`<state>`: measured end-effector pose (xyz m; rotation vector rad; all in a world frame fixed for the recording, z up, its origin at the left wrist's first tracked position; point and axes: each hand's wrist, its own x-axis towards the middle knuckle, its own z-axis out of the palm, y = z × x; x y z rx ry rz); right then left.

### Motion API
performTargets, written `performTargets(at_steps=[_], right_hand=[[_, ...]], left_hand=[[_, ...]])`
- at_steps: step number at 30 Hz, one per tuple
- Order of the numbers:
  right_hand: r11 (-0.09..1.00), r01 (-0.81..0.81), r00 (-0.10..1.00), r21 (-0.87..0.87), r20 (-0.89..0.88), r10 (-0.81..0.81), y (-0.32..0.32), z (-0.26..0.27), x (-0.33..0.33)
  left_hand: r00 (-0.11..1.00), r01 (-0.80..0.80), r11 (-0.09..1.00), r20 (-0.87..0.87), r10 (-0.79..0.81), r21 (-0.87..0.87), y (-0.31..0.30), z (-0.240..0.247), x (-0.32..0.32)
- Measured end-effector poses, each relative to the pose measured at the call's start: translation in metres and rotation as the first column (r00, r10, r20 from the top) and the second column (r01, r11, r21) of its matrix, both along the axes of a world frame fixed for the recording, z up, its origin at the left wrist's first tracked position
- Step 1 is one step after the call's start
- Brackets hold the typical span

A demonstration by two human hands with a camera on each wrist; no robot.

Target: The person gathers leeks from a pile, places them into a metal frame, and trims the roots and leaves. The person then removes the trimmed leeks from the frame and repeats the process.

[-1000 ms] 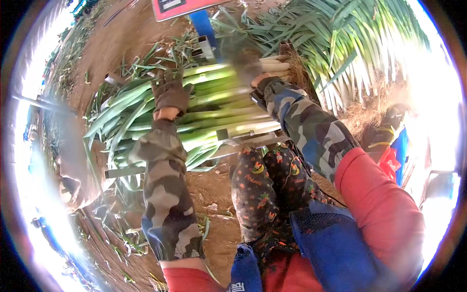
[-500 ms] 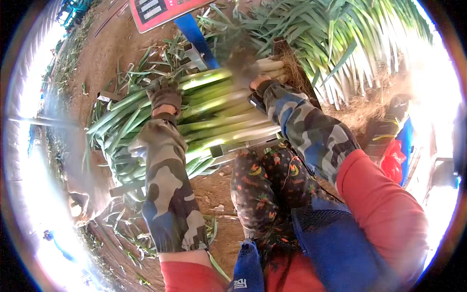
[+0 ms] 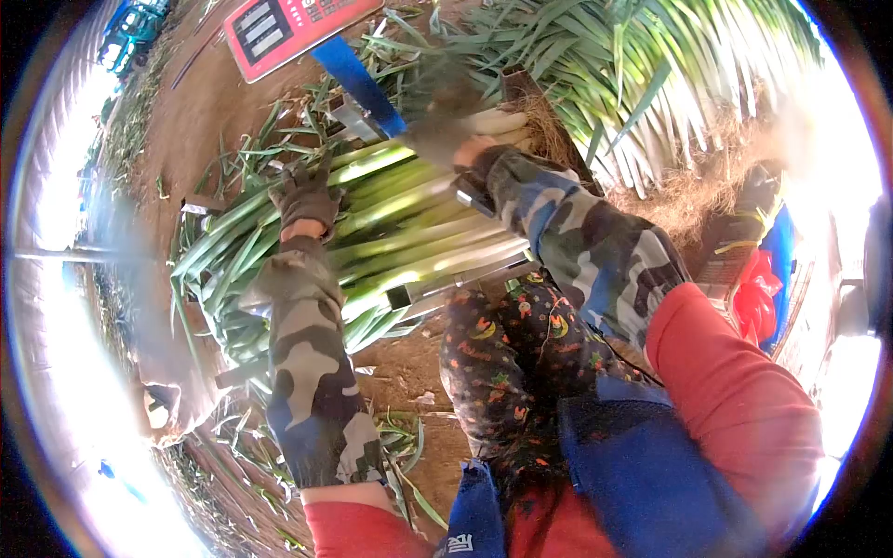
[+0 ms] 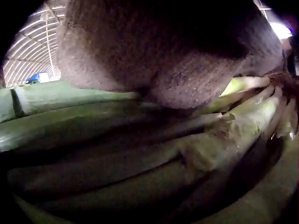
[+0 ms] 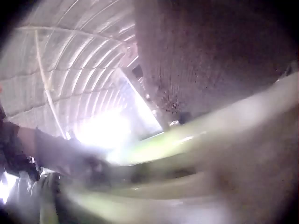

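Observation:
A layer of long green onions (image 3: pixel 419 209) lies across a metal rack (image 3: pixel 423 296) before the person, leaves to the left and white roots-ends to the right. My gloved left hand (image 3: pixel 309 203) rests on the leafy part near the far side, fingers spread. In the left wrist view, its brown glove (image 4: pixel 154 60) lies over the green stalks (image 4: pixel 117 172). My right hand (image 3: pixel 445 128), also gloved, is over the white stalks by the far edge, blurred in the head view. Its glove (image 5: pixel 215 60) appears just above the stalks in the right wrist view; its fingers' curl is hidden.
A red scale display (image 3: pixel 302 33) on a blue post (image 3: pixel 358 88) stands behind the rack. More green onions (image 3: pixel 688 102) are heaped at the right, roots (image 3: pixel 702 191) nearest. A red plastic bag (image 3: pixel 758 293) lies at the right. Loose leaves litter the dirt floor (image 3: pixel 395 367).
The head view has shifted, bringing more of the red display into sight. Both hands stay over the onions; the left hand's fingers look more tucked half a second ago and spread now.

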<state>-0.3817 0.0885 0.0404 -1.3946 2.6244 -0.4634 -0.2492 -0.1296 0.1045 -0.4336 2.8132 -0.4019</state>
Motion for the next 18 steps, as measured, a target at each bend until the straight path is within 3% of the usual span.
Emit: performTargets(at_steps=[3, 4, 7, 11, 15, 18], right_hand=[[0.983, 0.08, 0.996, -0.166, -0.016, -0.084, -0.016, 0.012, 0.012], [0.994, 0.109, 0.993, -0.007, 0.052, -0.109, -0.028, 0.018, 0.012], [0.972, 0.213, 0.912, -0.097, 0.377, -0.162, -0.019, 0.024, 0.009], [0.988, 0.148, 0.886, 0.043, 0.438, -0.151, -0.016, 0.041, -0.002], [0.991, 0.114, 0.94, -0.07, 0.33, -0.085, -0.01, 0.058, 0.003], [0.982, 0.043, 0.991, -0.186, 0.129, -0.019, -0.016, 0.007, -0.031]], left_hand=[[0.999, 0.034, 0.999, -0.032, -0.035, -0.034, 0.01, 0.005, 0.014], [0.999, 0.036, 0.997, -0.024, -0.037, -0.061, 0.019, 0.013, 0.019], [0.996, 0.092, 0.993, -0.014, -0.093, -0.081, 0.022, 0.015, 0.025], [0.971, 0.208, 0.975, -0.102, -0.216, -0.079, 0.024, 0.017, 0.04], [0.939, 0.269, 0.954, -0.183, -0.291, -0.135, 0.026, 0.027, 0.05], [0.938, 0.192, 0.973, -0.266, -0.221, -0.13, 0.024, 0.043, 0.046]])
